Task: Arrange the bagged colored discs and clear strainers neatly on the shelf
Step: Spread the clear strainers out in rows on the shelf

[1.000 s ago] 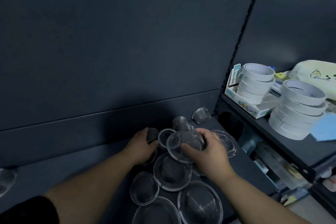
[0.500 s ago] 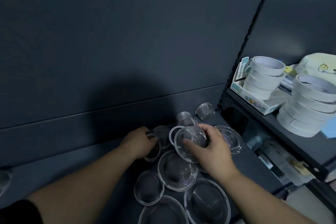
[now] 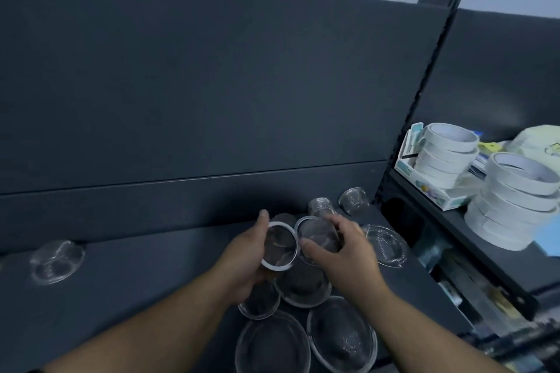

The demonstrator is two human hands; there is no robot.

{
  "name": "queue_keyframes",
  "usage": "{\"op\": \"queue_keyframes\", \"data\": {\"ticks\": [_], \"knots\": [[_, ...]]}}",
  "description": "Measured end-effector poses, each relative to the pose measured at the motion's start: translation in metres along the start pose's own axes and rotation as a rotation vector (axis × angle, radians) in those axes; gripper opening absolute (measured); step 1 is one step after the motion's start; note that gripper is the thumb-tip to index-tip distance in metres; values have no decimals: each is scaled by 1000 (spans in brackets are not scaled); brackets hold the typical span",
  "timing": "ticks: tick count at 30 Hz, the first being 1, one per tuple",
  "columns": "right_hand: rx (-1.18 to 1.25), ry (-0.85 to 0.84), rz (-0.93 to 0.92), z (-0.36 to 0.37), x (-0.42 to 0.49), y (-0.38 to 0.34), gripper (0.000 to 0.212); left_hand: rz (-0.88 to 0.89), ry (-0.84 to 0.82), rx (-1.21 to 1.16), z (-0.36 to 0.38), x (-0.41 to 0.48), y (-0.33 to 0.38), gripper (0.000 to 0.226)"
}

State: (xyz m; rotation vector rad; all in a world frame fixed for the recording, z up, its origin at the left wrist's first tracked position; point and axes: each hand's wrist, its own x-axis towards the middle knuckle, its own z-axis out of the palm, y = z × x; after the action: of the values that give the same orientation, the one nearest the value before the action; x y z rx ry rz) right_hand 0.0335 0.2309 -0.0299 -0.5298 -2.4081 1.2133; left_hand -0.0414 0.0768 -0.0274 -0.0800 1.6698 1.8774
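Strainers [image 3: 303, 285] cluster on the shelf [image 3: 136, 297] at six o'clock of both hands — the left hand [image 3: 245, 260] grips a ring-rimmed strainer [image 3: 278, 247], the right hand [image 3: 351, 254] clasps a second strainer [image 3: 318, 235] just beside it; a lone strainer [image 3: 56, 260] lies well apart at nine o'clock.

One head-worn camera is looking forward and down over the forearms, facing the shelf's [image 3: 151, 281] dark back panel [image 3: 212, 85]. It is sitting near the left hand [image 3: 247, 254] and right hand [image 3: 351, 254], and is tilting, so the next shelf [image 3: 451, 222] is showing at right.
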Motion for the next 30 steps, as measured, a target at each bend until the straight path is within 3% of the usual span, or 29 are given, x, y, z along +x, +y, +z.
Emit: {"op": "queue_keyframes", "data": {"ticks": [3,7,10,14,19,24,30], "knots": [[-6,-22,-49,0,-7,-4,54,-30,71,-175,-3,-18,-3,42],[63,-120,-79,1,-20,-4,49,24,23,-162,-4,-45,-8,19],[108,-192,-84,4,-28,-4,56,31,-3,-212,-4,-62,-18,27],[134,-296,-70,13,-35,-1,70,11,126,-314,-17,-75,-30,21],[27,-370,-92,30,-44,-9,88,64,269,-247,-54,-88,-37,15],[86,-342,-90,60,-56,-37,57,70,346,-151,-105,-103,-44,50],[100,-375,-84,113,-75,-78,48,78,427,-81,-182,-125,-44,50]]}}
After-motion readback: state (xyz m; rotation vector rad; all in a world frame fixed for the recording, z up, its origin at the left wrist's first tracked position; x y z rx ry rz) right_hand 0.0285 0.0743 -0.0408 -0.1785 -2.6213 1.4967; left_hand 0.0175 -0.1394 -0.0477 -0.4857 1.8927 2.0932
